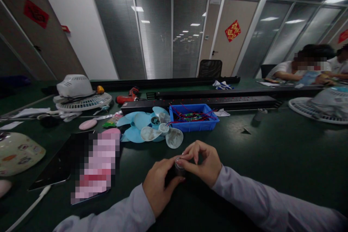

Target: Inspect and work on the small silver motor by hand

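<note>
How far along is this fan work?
Done, it seems: a fan guard lies off its fan and loose blades lie on the table. In hand: both hands, left and right, grip a small dark part. Left: wired boards in the blue bin look untouched.

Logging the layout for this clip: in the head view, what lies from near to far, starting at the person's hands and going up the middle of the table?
Left hand and right hand around a small dark cylindrical part → blue fan blades → blue bin with red wires → black bar → black chair.
</note>
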The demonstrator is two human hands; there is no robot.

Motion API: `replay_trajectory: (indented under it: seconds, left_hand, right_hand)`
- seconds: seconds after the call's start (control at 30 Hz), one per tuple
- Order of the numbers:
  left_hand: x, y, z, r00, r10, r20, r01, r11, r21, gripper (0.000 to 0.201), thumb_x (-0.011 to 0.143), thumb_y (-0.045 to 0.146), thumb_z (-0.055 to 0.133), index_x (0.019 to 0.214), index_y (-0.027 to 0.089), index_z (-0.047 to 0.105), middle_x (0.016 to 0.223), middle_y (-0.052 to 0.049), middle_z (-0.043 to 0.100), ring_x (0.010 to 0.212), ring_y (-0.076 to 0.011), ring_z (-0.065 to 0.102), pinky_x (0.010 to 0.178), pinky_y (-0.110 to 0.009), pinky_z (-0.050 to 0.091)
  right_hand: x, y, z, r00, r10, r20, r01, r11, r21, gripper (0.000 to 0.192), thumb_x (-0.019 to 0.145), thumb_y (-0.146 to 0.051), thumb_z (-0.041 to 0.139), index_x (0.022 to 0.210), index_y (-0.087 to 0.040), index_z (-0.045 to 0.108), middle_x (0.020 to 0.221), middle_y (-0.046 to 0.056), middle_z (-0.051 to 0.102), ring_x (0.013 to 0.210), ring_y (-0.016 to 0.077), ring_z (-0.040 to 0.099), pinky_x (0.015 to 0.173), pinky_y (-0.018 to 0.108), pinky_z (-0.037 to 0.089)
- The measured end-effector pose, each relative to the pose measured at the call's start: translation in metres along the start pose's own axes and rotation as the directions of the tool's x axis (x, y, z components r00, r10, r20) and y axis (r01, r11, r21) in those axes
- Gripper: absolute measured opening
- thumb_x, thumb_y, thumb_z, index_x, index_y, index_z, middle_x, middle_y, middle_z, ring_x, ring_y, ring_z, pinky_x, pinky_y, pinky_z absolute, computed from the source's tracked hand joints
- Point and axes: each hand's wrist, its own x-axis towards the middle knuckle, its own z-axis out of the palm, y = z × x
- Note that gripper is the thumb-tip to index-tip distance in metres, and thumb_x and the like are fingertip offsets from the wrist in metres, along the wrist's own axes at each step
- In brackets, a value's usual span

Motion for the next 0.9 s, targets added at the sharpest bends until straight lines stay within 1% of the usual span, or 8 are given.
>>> replay_trajectory:
  seconds: [0.13,0.23,0.33,0.4,0.5,0.6,0.7,0.9]
  left_hand:
    - [0.000,0.000,-0.001,1.000,-0.005,0.026,0.004,1.000,0.014,0.044,0.079,0.022,0.064,0.121,0.027,0.056,0.107,-0.004,0.068,0.098,-0.0253,0.062,0.088,-0.043,0.049]
    - [0.000,-0.002,-0.001,0.999,0.001,0.033,-0.001,1.000,0.020,0.042,0.080,0.025,0.064,0.122,0.028,0.056,0.110,-0.003,0.067,0.100,-0.0252,0.062,0.090,-0.044,0.049]
    - [0.001,-0.005,0.000,1.000,-0.001,0.013,0.001,1.000,0.022,0.044,0.079,0.026,0.064,0.122,0.029,0.056,0.113,-0.003,0.067,0.103,-0.0255,0.061,0.091,-0.044,0.049]
    - [0.001,-0.006,0.000,1.000,-0.001,0.014,0.001,1.000,0.017,0.044,0.079,0.027,0.064,0.122,0.029,0.056,0.114,-0.003,0.067,0.103,-0.0255,0.062,0.091,-0.044,0.049]
    - [0.000,-0.005,0.000,1.000,-0.005,0.007,0.005,1.000,0.008,0.044,0.079,0.027,0.065,0.122,0.029,0.056,0.113,-0.003,0.067,0.102,-0.0253,0.062,0.092,-0.044,0.049]
    - [0.000,-0.003,0.000,1.000,-0.001,-0.009,0.001,1.000,0.005,0.044,0.079,0.027,0.065,0.122,0.028,0.057,0.110,-0.004,0.068,0.100,-0.0252,0.062,0.090,-0.043,0.049]
    - [0.000,-0.003,0.000,1.000,-0.016,-0.007,0.016,1.000,0.009,0.043,0.079,0.027,0.064,0.121,0.028,0.057,0.108,-0.004,0.068,0.099,-0.0253,0.062,0.089,-0.044,0.050]
    - [0.000,-0.002,-0.001,0.999,-0.030,0.017,0.030,1.000,0.003,0.044,0.079,0.028,0.064,0.122,0.028,0.057,0.107,-0.003,0.068,0.098,-0.0257,0.062,0.088,-0.044,0.049]
  right_hand:
    - [0.004,-0.005,-0.007,0.999,0.006,-0.047,0.000,0.991,0.131,0.043,0.060,-0.014,0.081,0.058,-0.022,0.039,0.061,0.002,0.070,0.067,0.0188,0.070,0.063,0.029,0.056]
    - [0.003,-0.003,-0.027,0.999,-0.019,-0.038,0.023,0.993,0.114,0.044,0.061,-0.014,0.081,0.062,-0.023,0.039,0.066,0.003,0.075,0.072,0.0199,0.071,0.069,0.033,0.057]
    - [-0.007,0.005,-0.054,0.998,0.012,0.069,-0.009,0.999,-0.042,0.042,0.062,-0.017,0.082,0.062,-0.023,0.041,0.068,0.006,0.075,0.080,0.0224,0.072,0.074,0.038,0.057]
    - [-0.018,0.012,-0.071,0.973,0.110,0.205,-0.095,0.992,-0.079,0.036,0.063,-0.019,0.082,0.066,-0.022,0.046,0.071,0.006,0.075,0.078,0.0222,0.073,0.075,0.039,0.057]
    - [-0.030,0.018,-0.087,0.941,0.169,0.295,-0.125,0.979,-0.162,0.027,0.066,-0.022,0.080,0.069,-0.019,0.053,0.076,0.007,0.075,0.079,0.0212,0.072,0.076,0.039,0.056]
    - [-0.033,0.018,-0.090,0.922,0.140,0.361,-0.039,0.961,-0.274,0.021,0.067,-0.023,0.080,0.073,-0.019,0.060,0.076,0.006,0.076,0.090,0.0218,0.068,0.083,0.041,0.051]
    - [-0.031,0.016,-0.089,0.917,0.098,0.386,0.023,0.955,-0.297,0.023,0.063,-0.024,0.083,0.076,-0.019,0.065,0.081,0.005,0.076,0.091,0.0212,0.066,0.082,0.039,0.051]
    - [-0.030,0.016,-0.088,0.924,0.098,0.370,0.025,0.950,-0.312,0.014,0.068,-0.023,0.080,0.072,-0.020,0.067,0.076,0.004,0.076,0.088,0.0204,0.066,0.079,0.037,0.052]
